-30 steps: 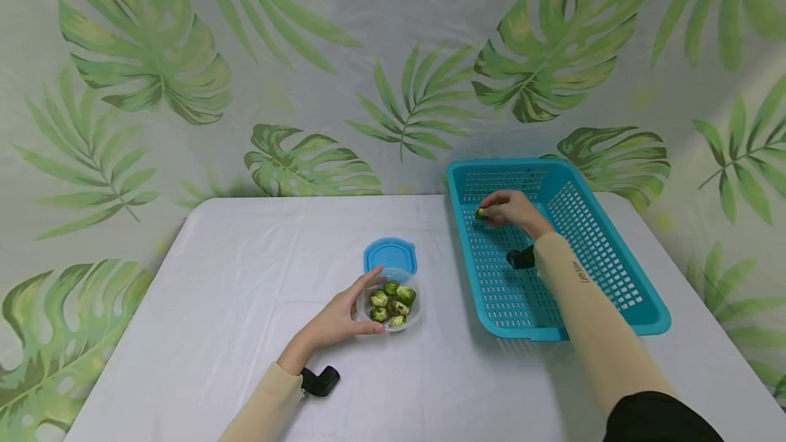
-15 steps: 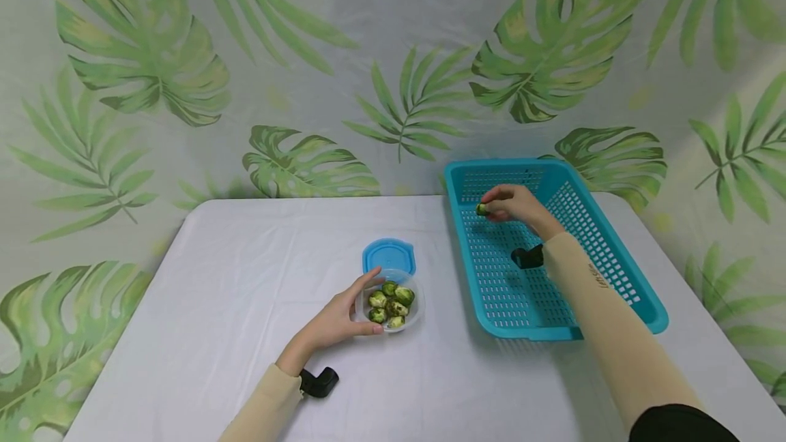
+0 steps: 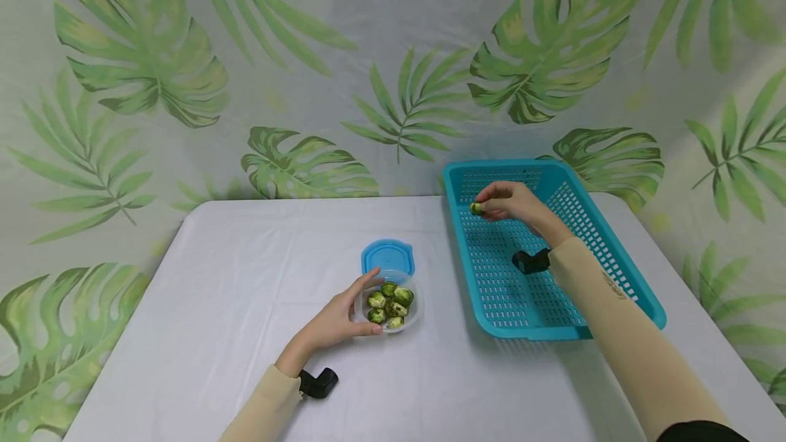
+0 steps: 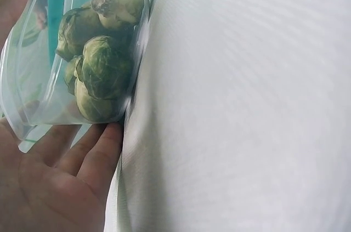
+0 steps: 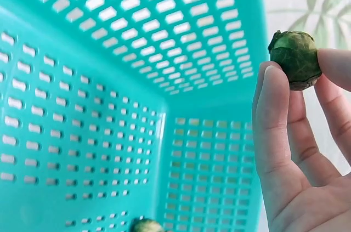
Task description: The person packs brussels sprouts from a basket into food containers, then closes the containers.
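My right hand pinches a Brussels sprout between thumb and fingertips above the turquoise basket. The right wrist view shows this Brussels sprout up close, with the basket wall beside it. Low in that view, part of another sprout lies in the basket. My left hand holds a small clear plastic tub from its left side. Several Brussels sprouts sit inside. In the left wrist view the fingers curve against the tub wall.
A blue lid lies on the white tablecloth just behind the tub. The basket stands to the right, near the back edge. A leaf-patterned cloth hangs behind the table.
My right hand has lifted slightly with the sprout and drifted a little left, while its forearm has swung right. My left hand and the tub keep their place.
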Demonstrator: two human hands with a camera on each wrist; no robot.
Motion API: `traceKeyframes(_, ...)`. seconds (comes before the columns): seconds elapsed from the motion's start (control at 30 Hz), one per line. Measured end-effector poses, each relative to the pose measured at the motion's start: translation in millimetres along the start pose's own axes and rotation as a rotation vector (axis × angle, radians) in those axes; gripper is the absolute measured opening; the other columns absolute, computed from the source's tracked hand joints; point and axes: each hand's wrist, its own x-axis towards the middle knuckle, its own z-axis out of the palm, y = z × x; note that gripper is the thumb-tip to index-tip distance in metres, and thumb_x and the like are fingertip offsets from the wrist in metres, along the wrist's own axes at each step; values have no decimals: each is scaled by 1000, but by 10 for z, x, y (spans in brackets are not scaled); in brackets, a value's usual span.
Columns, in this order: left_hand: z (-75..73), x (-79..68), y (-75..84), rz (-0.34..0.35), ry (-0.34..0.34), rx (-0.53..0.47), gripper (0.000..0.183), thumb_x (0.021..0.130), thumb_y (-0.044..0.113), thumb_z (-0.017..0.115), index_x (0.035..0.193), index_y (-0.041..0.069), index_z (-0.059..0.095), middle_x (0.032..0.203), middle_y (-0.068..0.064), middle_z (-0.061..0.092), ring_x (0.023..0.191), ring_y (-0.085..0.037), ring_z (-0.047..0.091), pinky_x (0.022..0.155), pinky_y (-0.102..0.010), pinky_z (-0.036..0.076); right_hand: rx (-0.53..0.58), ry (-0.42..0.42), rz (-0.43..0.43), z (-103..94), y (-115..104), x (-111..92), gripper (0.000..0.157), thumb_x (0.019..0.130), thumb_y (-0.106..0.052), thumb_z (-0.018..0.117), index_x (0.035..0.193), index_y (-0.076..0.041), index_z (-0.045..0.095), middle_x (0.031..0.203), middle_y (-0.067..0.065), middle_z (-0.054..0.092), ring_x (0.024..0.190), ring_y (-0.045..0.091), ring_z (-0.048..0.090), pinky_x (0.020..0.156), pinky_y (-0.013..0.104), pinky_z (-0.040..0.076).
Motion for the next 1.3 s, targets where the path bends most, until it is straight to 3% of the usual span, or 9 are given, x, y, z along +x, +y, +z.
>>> traceKeyframes(0.13, -2, 3, -4, -3, -1, 11, 97, 81, 26, 79, 155, 16, 16, 150, -3, 37, 135, -24, 33, 83, -40, 38, -2, -15, -31, 38, -21, -35, 32, 95, -13, 61, 117, 10, 54, 113, 23, 58, 84, 18, 66, 77, 33, 53)
traceKeyframes(0.4, -6, 5, -9, 6, -2, 24, 97, 81, 28, 78, 155, 16, 16, 150, -3, 37, 132, -23, 36, 79, -37, 39, 20, -67, -85, 135, -66, -102, 30, 95, -13, 61, 114, 10, 56, 116, 23, 54, 90, 26, 65, 80, 41, 52)
traceKeyframes(0.67, -4, 8, -7, 8, 0, -18, 98, 80, 25, 79, 154, 15, 17, 149, -5, 38, 136, -23, 32, 95, -48, 37, 38, -117, -126, 284, -183, -163, 26, 93, -9, 62, 110, 10, 58, 110, 23, 56, 95, 39, 61, 77, 41, 52)
traceKeyframes(1.1, -4, -5, 17, 16, 3, -17, 98, 80, 26, 79, 154, 15, 16, 149, -5, 38, 137, -25, 31, 87, -43, 38, -1, -207, -122, 609, -378, -239, 21, 91, -7, 62, 108, 5, 61, 106, 18, 58, 89, 32, 64, 77, 45, 52)
traceKeyframes(1.3, -4, 4, 8, 3, 0, -32, 97, 80, 22, 79, 154, 16, 17, 149, -4, 38, 138, -23, 30, 95, -49, 36, -12, -251, -133, 768, -447, -260, 20, 90, -9, 63, 106, 3, 62, 101, 17, 61, 87, 32, 63, 76, 44, 52)
